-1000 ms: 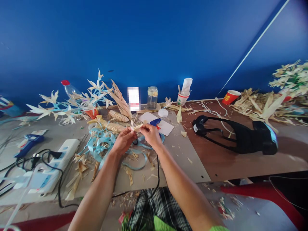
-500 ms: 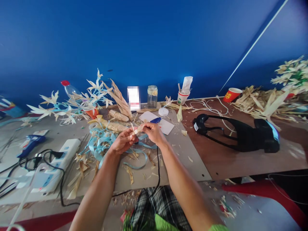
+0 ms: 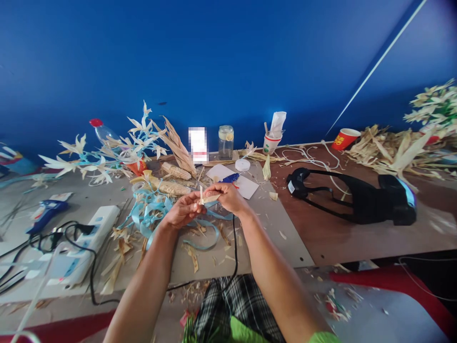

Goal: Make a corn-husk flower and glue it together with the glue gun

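Above the middle of the table, my left hand [image 3: 183,209] pinches the base of a small corn husk flower [image 3: 202,201] whose pale petals point up and to the right. My right hand [image 3: 228,196] is closed at the flower's right side, fingertips on a husk petal [image 3: 211,199]. Light blue ribbon [image 3: 152,216] lies in loops beside and beneath my left hand. Just behind the hands are a corn cob [image 3: 171,187], a white card [image 3: 249,187] and a blue-handled tool [image 3: 229,178], partly covered by my right hand.
A glue gun [image 3: 48,214] and a power strip [image 3: 93,243] with black cables lie left. Husk flowers on blue stems [image 3: 107,159] stand behind them. A glass jar [image 3: 226,145], a paper cup [image 3: 272,144] and a black head strap [image 3: 352,197] are farther right.
My right hand has shifted slightly right and down along the flower. A petal now stands upright and another points right, showing more clearly between my hands.
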`<state>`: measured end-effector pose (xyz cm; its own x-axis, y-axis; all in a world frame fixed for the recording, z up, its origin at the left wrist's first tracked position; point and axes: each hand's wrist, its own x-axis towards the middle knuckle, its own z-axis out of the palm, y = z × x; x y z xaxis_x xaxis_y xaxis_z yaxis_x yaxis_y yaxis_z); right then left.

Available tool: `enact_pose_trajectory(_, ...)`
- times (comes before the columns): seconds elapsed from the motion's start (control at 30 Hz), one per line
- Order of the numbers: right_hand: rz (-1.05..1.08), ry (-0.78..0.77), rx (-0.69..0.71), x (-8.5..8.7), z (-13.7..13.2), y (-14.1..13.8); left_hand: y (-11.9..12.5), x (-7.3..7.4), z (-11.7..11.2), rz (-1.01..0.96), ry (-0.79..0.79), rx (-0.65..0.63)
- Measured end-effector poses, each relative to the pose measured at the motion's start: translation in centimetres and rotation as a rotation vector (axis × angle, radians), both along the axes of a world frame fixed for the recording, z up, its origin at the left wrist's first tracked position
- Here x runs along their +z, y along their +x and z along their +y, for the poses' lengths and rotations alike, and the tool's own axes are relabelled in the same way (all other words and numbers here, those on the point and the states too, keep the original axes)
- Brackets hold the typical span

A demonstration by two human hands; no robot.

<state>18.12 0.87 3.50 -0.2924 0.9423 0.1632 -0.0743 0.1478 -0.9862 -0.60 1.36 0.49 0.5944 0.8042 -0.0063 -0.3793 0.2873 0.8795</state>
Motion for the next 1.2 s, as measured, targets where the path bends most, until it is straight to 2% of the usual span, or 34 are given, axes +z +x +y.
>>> enact_pose_trajectory(0.27, 0.028, -0.001, 0.046, 0.49, -0.24, 0.27, -0.27, -0.51, 0.22, 0.081, -0.033, 0.066)
enact_pose_trajectory(0.43, 0.162, -0.071, 0.106, 0.31, -0.21, 0.42, -0.24, -0.56, 0.22, 0.088, -0.042, 0.090)
enact_pose_trajectory(0.63, 0.289, -0.130, 0.067, 0.37, -0.41, 0.56, 0.06, -0.22, 0.08, 0.081, -0.046, 0.104)
enact_pose_trajectory(1.0, 0.236, -0.116, 0.121, 0.30, -0.36, 0.87, -0.07, -0.52, 0.10, 0.070, -0.052, 0.101)
enact_pose_trajectory(1.2, 0.166, -0.072, 0.099, 0.60, -0.41, 0.85, -0.26, -0.74, 0.12, 0.087, -0.044, 0.078)
